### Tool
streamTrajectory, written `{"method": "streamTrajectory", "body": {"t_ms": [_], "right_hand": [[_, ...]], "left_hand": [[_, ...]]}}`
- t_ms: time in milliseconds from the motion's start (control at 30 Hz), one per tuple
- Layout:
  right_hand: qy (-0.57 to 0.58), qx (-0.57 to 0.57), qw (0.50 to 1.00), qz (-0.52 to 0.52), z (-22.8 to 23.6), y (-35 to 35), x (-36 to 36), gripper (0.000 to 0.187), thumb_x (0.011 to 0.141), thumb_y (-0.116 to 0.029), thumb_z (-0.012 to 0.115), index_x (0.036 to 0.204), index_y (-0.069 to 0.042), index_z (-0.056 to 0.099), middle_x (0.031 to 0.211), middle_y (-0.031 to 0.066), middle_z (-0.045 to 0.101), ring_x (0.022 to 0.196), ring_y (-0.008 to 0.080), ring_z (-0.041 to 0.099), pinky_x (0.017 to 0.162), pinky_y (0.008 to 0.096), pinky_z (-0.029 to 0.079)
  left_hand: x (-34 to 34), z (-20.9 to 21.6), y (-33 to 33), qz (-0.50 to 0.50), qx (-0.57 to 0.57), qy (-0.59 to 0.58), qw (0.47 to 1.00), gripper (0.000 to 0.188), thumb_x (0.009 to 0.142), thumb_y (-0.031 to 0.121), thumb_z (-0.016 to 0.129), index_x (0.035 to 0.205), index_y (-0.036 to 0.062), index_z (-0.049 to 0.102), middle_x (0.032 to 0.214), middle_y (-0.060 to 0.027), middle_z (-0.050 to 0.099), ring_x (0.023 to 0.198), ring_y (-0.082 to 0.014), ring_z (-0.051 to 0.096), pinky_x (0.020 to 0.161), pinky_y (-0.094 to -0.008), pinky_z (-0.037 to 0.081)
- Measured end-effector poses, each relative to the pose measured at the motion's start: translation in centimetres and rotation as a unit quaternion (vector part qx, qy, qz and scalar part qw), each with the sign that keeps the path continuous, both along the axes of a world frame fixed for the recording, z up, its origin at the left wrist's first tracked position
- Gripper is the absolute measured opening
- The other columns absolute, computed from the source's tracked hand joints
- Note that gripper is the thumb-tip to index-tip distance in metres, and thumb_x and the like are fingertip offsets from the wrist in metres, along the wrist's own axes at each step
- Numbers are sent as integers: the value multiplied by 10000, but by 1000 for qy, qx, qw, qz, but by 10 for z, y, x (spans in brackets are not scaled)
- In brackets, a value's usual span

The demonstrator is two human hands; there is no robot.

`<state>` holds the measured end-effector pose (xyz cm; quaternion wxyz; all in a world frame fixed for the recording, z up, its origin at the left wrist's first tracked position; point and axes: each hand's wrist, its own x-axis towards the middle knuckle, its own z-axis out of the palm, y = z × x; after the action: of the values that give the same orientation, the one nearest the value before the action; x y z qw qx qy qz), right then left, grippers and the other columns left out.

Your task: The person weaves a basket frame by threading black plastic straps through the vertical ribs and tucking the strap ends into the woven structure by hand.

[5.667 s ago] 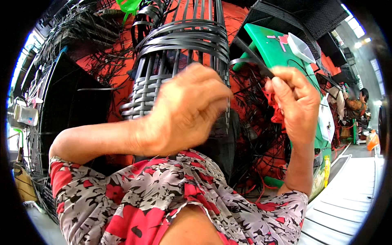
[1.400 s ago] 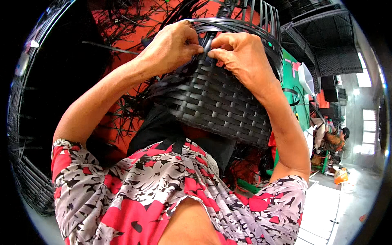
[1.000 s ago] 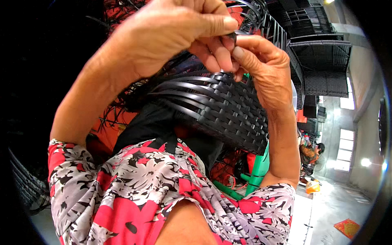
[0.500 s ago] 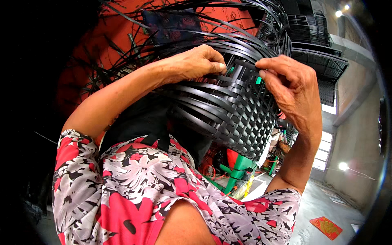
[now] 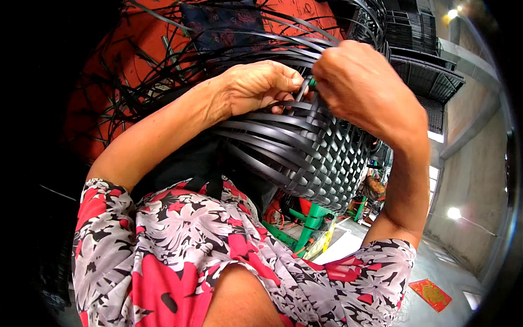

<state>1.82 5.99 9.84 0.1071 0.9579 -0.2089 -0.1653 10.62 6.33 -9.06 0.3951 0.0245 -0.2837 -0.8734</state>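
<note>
A partly woven basket (image 5: 340, 158) of flat, glossy black strips lies tilted in front of me, its checkered wall finished toward the lower right. Long loose strips (image 5: 267, 136) fan out from it to the left. My left hand (image 5: 264, 87) is at its upper edge, thumb and forefinger pinched on a black strip that curves up between my hands. Close beside it, my right hand (image 5: 368, 90) is curled shut over the upper part of the weave, back of the hand toward me. Its fingertips, and whatever they grip, are hidden.
A dark patterned cloth (image 5: 220, 30) and tangled strips lie on a red surface (image 5: 131, 49) beyond. Black woven racks (image 5: 419, 76) are stacked at the far right. Under the basket stands a green frame (image 5: 313, 220). A red-and-gold sheet (image 5: 430, 294) lies on the grey floor.
My right hand has moved up and left, toward my left hand, and turned its back to me. The left hand has rolled slightly, and a strip now bends upward beside its fingertips.
</note>
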Motion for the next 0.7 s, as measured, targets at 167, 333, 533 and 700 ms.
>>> {"method": "streamTrajectory", "body": {"t_ms": [167, 333, 533, 700], "right_hand": [[38, 43, 995, -86, -11, -4, -5, 86, 682, -78, 592, 650, 1, 602, 669, 193, 601, 714, 372, 611, 626, 445, 484], [-191, 38, 977, -85, -2, 2, -31, 152, 786, -129, 623, 847, 8, 645, 831, 187, 630, 728, 369, 612, 662, 420, 492], [-292, -24, 921, -258, 22, 56, -67, 227, 771, -51, 686, 996, -28, 665, 950, 135, 657, 722, 228, 640, 638, 294, 496], [-419, -182, 742, -490, 40, 123, -172, 220, 852, 14, 585, 1064, 23, 645, 978, 88, 654, 889, 144, 606, 772, 257, 479]], "left_hand": [[-4, -5, -3, 10, -3, 16, 1000, 98, 865, 106, 591, 866, 17, 632, 783, -43, 616, 671, -115, 555, 574, -261, 439], [10, 4, -5, 118, 95, -102, 983, 211, 817, 8, 627, 1025, -30, 628, 845, -80, 641, 692, -124, 609, 667, -224, 524], [144, -113, -30, 462, 72, -446, 763, 120, 789, 69, 649, 892, 33, 699, 744, -62, 651, 633, -154, 604, 592, -288, 489], [372, -268, 61, 422, 6, -897, 130, 236, 840, 256, 570, 889, 70, 708, 781, -99, 665, 686, -258, 617, 656, -358, 495]]}}
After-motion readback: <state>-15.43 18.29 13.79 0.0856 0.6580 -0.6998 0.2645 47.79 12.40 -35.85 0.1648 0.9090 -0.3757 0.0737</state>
